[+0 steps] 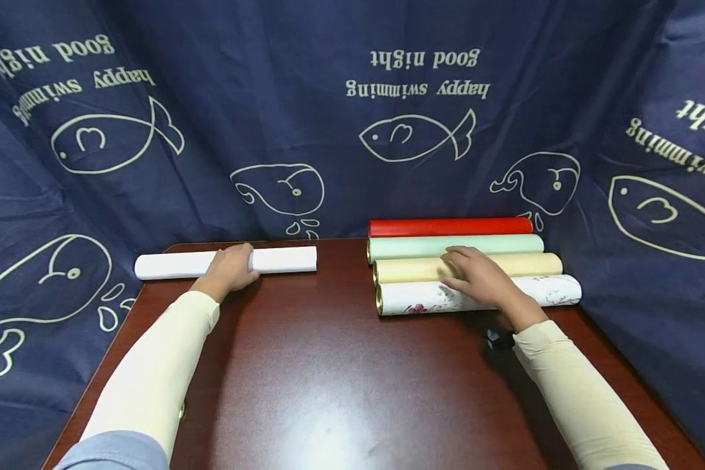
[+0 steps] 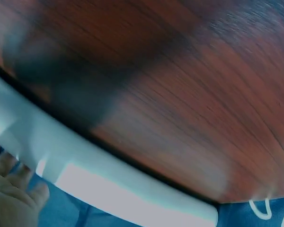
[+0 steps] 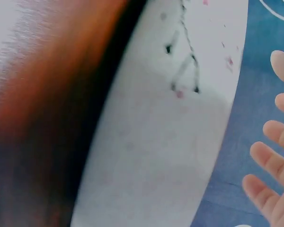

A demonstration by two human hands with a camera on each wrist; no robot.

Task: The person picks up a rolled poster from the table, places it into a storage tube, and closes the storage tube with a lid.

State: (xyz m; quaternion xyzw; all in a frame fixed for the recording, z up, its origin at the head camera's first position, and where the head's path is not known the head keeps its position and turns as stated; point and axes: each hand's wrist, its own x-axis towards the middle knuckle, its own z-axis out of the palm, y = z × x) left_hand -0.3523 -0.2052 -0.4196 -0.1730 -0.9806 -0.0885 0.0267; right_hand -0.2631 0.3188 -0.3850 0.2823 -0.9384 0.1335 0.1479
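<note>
My left hand (image 1: 230,266) grips a plain white roll (image 1: 284,260) lying near the back left edge of the table, its thumb on the near side. In the left wrist view, the fingers (image 2: 21,178) meet the far edge of that roll. My right hand (image 1: 476,277) hovers with fingers spread over a cream roll (image 1: 408,269) and a white roll with a floral print (image 1: 405,301), holding nothing. Beyond these lie a mint green roll (image 1: 408,246) and a red roll (image 1: 446,226). In the right wrist view, the fingertips (image 3: 270,153) stand apart from the floral roll.
The four rolls on the right lie side by side on the dark reddish wooden table (image 1: 323,346). A dark blue curtain (image 1: 305,117) with white fish and whale drawings surrounds the back and sides. A small gold-coloured object (image 1: 182,410) shows beside the left sleeve.
</note>
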